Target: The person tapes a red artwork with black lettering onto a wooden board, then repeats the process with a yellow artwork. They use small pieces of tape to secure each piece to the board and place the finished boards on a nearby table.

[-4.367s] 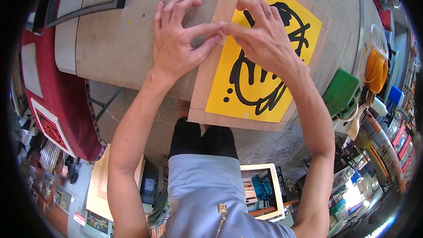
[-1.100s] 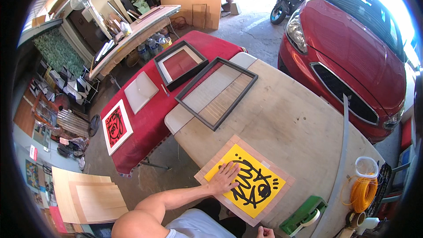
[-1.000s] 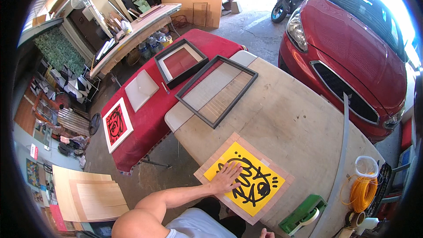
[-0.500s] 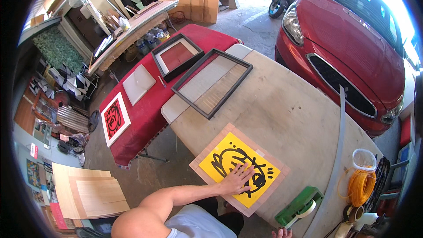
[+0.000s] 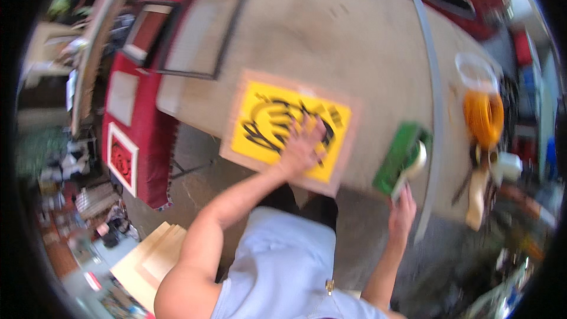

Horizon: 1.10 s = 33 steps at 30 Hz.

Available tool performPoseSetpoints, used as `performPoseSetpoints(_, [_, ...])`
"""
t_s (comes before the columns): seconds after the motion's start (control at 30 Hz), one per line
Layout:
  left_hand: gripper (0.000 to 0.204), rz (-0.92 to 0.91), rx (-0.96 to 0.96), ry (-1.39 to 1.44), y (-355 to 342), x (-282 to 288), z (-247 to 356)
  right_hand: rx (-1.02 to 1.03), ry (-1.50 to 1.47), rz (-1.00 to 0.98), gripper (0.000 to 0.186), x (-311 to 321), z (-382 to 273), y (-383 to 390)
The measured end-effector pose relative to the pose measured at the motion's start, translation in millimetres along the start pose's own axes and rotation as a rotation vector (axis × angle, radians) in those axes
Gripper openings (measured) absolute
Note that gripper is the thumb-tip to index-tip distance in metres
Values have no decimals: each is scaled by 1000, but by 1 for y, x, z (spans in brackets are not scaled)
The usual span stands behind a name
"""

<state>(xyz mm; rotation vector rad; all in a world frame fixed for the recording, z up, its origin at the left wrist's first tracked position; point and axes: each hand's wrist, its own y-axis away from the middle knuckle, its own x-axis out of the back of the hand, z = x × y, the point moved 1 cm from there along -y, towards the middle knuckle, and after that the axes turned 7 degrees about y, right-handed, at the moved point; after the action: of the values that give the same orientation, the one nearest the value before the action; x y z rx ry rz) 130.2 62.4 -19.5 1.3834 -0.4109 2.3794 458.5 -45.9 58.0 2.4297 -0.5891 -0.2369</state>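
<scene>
A yellow print with thick black brush drawing [image 5: 245, 143] lies on a slightly larger light wooden board [image 5: 344, 149] at the table's near edge. My left hand [image 5: 304, 145] rests flat on the print, fingers spread, covering part of the drawing. To the right stands a green tape dispenser [image 5: 390, 162] with a roll of pale tape [image 5: 418, 156]. My right hand [image 5: 403, 205] is at the dispenser's near end, fingertips pinched on the end of the tape. Motion blurs the fingers somewhat.
A long metal straightedge [image 5: 434, 65] lies right of the dispenser. Beyond it are a coil of orange cord [image 5: 483, 118] and a clear tub [image 5: 475, 71]. Dark frames [image 5: 221, 53] lie far left, near a red-clothed table [image 5: 156, 153] holding a white-bordered red print [image 5: 122, 159].
My view has swung down and to the right, so the table sits higher and more of my body and right arm shows. My left hand stays on the print; my right hand remains at the dispenser.
</scene>
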Motion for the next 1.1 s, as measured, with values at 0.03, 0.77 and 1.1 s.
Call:
performPoseSetpoints(0.03, [81,-33,21,-44,-3,-2,4,-8,12,35,35,2,-1,-1])
performPoseSetpoints(0.77, [73,-171,-115,-68,-27,1,15,305,-88,-33,9,8,52,10])
performPoseSetpoints(1.1, [79,-195,-128,-61,-31,2,14,638,667,1,7,13,16,8])
